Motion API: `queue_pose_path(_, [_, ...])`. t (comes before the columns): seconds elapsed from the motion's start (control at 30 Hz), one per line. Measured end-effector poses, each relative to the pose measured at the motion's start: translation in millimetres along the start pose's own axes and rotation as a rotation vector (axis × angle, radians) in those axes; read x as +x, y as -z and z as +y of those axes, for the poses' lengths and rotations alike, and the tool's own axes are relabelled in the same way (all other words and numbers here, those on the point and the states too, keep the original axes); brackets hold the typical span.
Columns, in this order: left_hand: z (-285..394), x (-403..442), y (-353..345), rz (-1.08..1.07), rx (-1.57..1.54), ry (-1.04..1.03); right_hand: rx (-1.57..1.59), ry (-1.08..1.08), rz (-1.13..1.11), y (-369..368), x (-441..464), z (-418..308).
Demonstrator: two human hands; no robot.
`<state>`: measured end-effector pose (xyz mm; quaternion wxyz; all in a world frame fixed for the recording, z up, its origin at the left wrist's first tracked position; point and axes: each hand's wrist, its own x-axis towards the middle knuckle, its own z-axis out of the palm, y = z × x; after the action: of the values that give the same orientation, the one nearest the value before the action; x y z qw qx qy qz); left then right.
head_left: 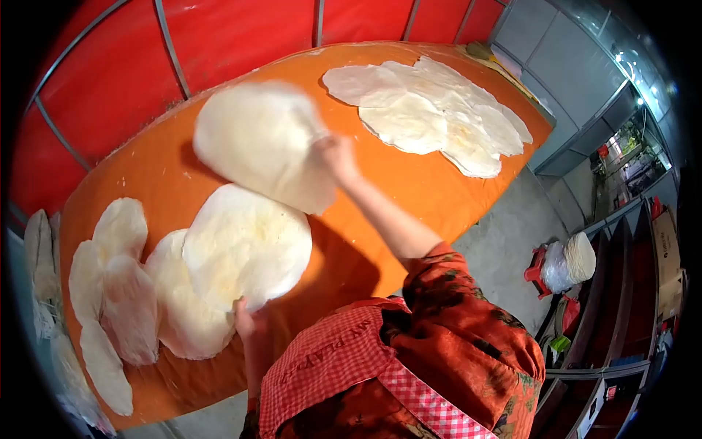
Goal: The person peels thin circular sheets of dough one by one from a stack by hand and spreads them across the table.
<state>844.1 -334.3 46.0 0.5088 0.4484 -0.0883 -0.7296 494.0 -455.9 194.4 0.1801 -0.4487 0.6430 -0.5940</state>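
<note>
My right hand (336,156) is closed on the right edge of a large round flatbread (256,135), which hangs blurred above the orange cloth (358,241) and casts a shadow on it. Below it, my left hand (247,319) touches the lower edge of another round flatbread (245,245), its fingers pressed together at the rim. That flatbread partly overlaps a further one (186,300) to its left.
Several thin flatbreads lie at the left end of the cloth (121,293), and an overlapping group (439,117) lies at the far right. Red panels (241,36) stand behind. Shelving (614,293) and a red stool (537,272) with a round stack (580,257) are at right.
</note>
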Motion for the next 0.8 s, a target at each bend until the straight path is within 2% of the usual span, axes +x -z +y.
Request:
queue_pose_path(0.03, [3,-8,-9,0.030,-0.050,0.032,0.029,-0.008,0.100,30,17,23])
queue_pose_path(0.07, [3,-8,-6,-0.036,-0.011,-0.013,0.128,-0.020,0.236,61,15,14])
queue_pose_path(0.1, [2,-9,1,-0.098,0.025,-0.057,0.222,0.036,0.297,93,32,69])
queue_pose_path(0.17, [-2,-8,4,-0.169,0.036,-0.086,0.314,-0.116,0.461,157,10,75])
queue_pose_path(0.2, [-3,-4,3,-0.175,0.012,-0.075,0.274,-0.100,0.429,204,5,130])
queue_pose_path(0.23, [-3,-3,5,-0.163,-0.014,-0.076,0.002,0.015,0.487,256,1,203])
queue_pose_path(0.27, [-5,0,7,-0.258,-0.080,-0.073,-0.279,0.110,0.578,307,-4,272])
queue_pose_path(0.3, [-5,1,10,-0.334,-0.142,-0.084,0.161,-0.187,0.570,323,-33,302])
queue_pose_path(0.37, [-4,-8,5,-0.268,-0.188,-0.127,-0.144,-0.258,0.678,322,-77,268])
queue_pose_path(0.4, [-6,-7,8,-0.325,-0.254,-0.109,-0.292,-0.306,0.730,318,-98,246])
queue_pose_path(0.43, [-7,-5,11,-0.399,-0.317,-0.090,-0.601,-0.227,0.739,312,-105,237])
queue_pose_path(0.5, [-2,-7,4,-0.335,-0.364,-0.053,-0.571,-0.064,0.518,255,-118,207])
queue_pose_path(0.53, [-2,-9,2,-0.314,-0.382,-0.021,-0.276,-0.052,0.262,227,-124,222])
queue_pose_path(0.57, [-2,-9,1,-0.325,-0.393,-0.028,-0.129,-0.091,0.107,169,-135,223])
queue_pose_path(0.6, [-1,-7,-2,-0.344,-0.405,-0.034,-0.126,-0.305,-0.255,113,-143,81])
queue_pose_path(0.63, [0,-5,-5,-0.364,-0.418,-0.042,-0.400,0.212,-0.473,74,-152,70])
queue_pose_path(0.67, [-3,-2,1,-0.384,-0.456,-0.048,-0.404,0.329,-0.647,39,-161,49])
queue_pose_path(0.7, [-7,4,10,-0.416,-0.493,-0.051,-0.213,0.535,-0.821,9,-160,6])
queue_pose_path(0.73, [-7,15,8,-0.476,-0.527,-0.044,-0.366,0.629,-0.813,-17,-173,12])
queue_pose_path(0.77, [-6,15,7,-0.446,-0.526,-0.042,-0.451,0.737,-0.775,-39,-177,23])
queue_pose_path(0.8, [-3,10,2,-0.437,-0.540,-0.021,-0.460,0.709,-0.745,-60,-176,32])
